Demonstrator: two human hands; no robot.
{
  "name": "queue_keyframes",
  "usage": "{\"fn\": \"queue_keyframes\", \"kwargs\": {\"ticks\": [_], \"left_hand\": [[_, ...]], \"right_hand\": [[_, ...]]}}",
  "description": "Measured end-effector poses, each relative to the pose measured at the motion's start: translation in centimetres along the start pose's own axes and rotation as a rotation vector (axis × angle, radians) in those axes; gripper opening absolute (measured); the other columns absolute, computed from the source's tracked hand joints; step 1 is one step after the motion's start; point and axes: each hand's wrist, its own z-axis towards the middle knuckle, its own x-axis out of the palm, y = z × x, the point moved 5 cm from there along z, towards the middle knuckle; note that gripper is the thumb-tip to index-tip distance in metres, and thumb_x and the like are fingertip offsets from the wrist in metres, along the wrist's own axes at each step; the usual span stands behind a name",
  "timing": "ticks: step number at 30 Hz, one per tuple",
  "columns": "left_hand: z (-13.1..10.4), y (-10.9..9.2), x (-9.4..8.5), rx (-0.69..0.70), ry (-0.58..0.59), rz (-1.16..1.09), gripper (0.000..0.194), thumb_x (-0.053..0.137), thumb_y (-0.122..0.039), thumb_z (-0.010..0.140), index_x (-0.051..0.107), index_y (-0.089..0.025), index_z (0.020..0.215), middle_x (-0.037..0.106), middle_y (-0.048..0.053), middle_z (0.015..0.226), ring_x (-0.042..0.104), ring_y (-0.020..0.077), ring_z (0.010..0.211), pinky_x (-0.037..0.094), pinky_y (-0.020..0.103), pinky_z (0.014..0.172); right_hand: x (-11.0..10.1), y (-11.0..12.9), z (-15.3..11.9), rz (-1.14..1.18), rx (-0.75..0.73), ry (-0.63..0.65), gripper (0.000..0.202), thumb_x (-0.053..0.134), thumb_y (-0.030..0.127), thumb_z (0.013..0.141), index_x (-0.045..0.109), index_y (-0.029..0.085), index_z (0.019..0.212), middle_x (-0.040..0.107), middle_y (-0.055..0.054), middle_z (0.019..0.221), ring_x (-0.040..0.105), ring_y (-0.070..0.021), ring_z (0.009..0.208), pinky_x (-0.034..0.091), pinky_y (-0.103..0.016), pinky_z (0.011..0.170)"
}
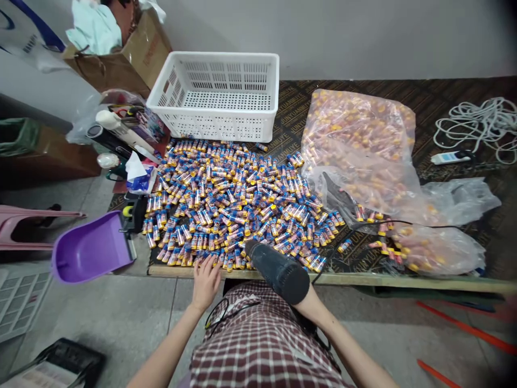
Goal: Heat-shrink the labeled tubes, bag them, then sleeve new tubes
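Observation:
A broad layer of small tubes point(226, 199), with blue and yellow ends and printed sleeves, covers the left part of the table. At its near edge my left hand point(207, 280) lies with fingers spread, the fingertips touching the closest tubes. My right hand point(306, 306) is wrapped around the handle of a black heat gun point(280, 271); the gun's body hides most of the fingers. Its nozzle points forward and left, low over the front of the tubes. A dark cord shows beside the gun.
Behind the tubes stands a white plastic crate point(218, 121). On the right lie a clear bag point(359, 129) full of yellow-capped tubes, a smaller bag point(440, 248) and a white cord point(472, 126). A purple dustpan point(91, 248) and a cardboard box point(137, 59) are at the left.

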Motion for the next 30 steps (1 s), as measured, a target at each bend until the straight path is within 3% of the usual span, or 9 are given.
{"fn": "queue_keyframes", "kwargs": {"ticks": [4, 8, 10, 12, 15, 18, 21, 26, 30], "left_hand": [[-0.4, 1.1, -0.2, -0.011, 0.003, -0.008, 0.031, 0.046, -0.016, 0.085, 0.058, -0.020, 0.113, 0.056, 0.012, 0.125, 0.046, 0.0261, 0.120, 0.022, 0.054, 0.106], [0.2, 1.6, -0.2, -0.023, 0.031, -0.030, 0.031, 0.044, -0.016, 0.085, 0.058, -0.020, 0.112, 0.055, 0.012, 0.126, 0.045, 0.0257, 0.122, 0.022, 0.053, 0.107], [1.0, 0.7, 0.3, 0.013, 0.068, -0.048, 0.030, 0.044, -0.017, 0.085, 0.059, -0.020, 0.112, 0.052, 0.012, 0.129, 0.041, 0.0255, 0.125, 0.023, 0.051, 0.107], [2.4, -1.6, 1.3, 0.137, 0.127, -0.078, 0.033, 0.045, -0.019, 0.086, 0.056, -0.020, 0.116, 0.046, 0.013, 0.135, 0.035, 0.0259, 0.129, 0.023, 0.049, 0.108], [4.7, -7.4, 3.3, 0.475, 0.232, -0.137, 0.043, 0.044, -0.026, 0.087, 0.044, -0.023, 0.130, 0.035, 0.012, 0.144, 0.026, 0.0267, 0.135, 0.021, 0.049, 0.108], [6.8, -13.3, 5.6, 0.825, 0.294, -0.198, 0.050, 0.042, -0.029, 0.088, 0.033, -0.025, 0.137, 0.030, 0.009, 0.147, 0.018, 0.0260, 0.138, 0.018, 0.051, 0.109], [8.9, -17.5, 7.7, 1.043, 0.314, -0.233, 0.056, 0.050, -0.032, 0.082, 0.035, -0.024, 0.136, 0.026, 0.008, 0.149, 0.013, 0.0273, 0.139, 0.015, 0.053, 0.109], [13.0, -20.8, 9.9, 1.160, 0.332, -0.195, 0.046, 0.060, -0.038, 0.070, 0.058, -0.018, 0.111, 0.030, 0.012, 0.147, 0.021, 0.0329, 0.136, 0.007, 0.059, 0.108], [17.3, -19.8, 9.6, 1.120, 0.348, -0.065, 0.056, 0.067, -0.040, 0.060, 0.057, -0.018, 0.111, 0.042, 0.014, 0.139, 0.023, 0.0345, 0.134, 0.008, 0.061, 0.107]], "right_hand": [[0.5, 0.7, 0.6, -0.089, -0.026, -0.072, 0.057, 0.075, 0.043, 0.053, 0.066, 0.018, 0.103, 0.067, -0.012, 0.106, 0.062, -0.0271, 0.099, 0.047, -0.042, 0.093], [-2.2, -0.1, 0.3, -0.135, 0.115, -0.214, 0.036, 0.074, 0.045, 0.052, 0.067, 0.016, 0.071, 0.070, -0.010, 0.076, 0.064, -0.0236, 0.070, 0.053, -0.040, 0.076], [-4.4, -0.4, -0.4, -0.145, 0.204, -0.315, 0.032, 0.075, 0.046, 0.052, 0.063, 0.016, 0.057, 0.066, -0.007, 0.061, 0.060, -0.0201, 0.057, 0.053, -0.036, 0.066], [-6.8, -0.3, -1.5, -0.135, 0.250, -0.454, 0.034, 0.076, 0.047, 0.051, 0.062, 0.016, 0.055, 0.064, -0.005, 0.056, 0.056, -0.0179, 0.052, 0.050, -0.033, 0.059], [-9.7, 0.4, -3.2, -0.101, 0.234, -0.592, 0.035, 0.076, 0.047, 0.052, 0.065, 0.015, 0.060, 0.064, -0.004, 0.059, 0.056, -0.0171, 0.054, 0.048, -0.030, 0.056], [-11.3, 1.2, -5.0, -0.043, 0.176, -0.649, 0.034, 0.076, 0.046, 0.054, 0.067, 0.016, 0.067, 0.064, -0.004, 0.062, 0.057, -0.0179, 0.058, 0.047, -0.030, 0.058], [-12.0, 1.3, -7.0, 0.023, 0.193, -0.716, 0.037, 0.076, 0.045, 0.053, 0.068, 0.016, 0.075, 0.064, -0.003, 0.062, 0.055, -0.0173, 0.055, 0.045, -0.029, 0.052], [-12.4, 0.5, -9.7, 0.080, 0.243, -0.785, 0.041, 0.077, 0.045, 0.051, 0.068, 0.015, 0.078, 0.064, -0.004, 0.062, 0.055, -0.0174, 0.053, 0.044, -0.029, 0.047], [-13.1, -0.5, -10.9, 0.077, 0.274, -0.792, 0.040, 0.077, 0.046, 0.051, 0.069, 0.016, 0.076, 0.064, -0.003, 0.062, 0.056, -0.0175, 0.054, 0.045, -0.028, 0.048]]}}
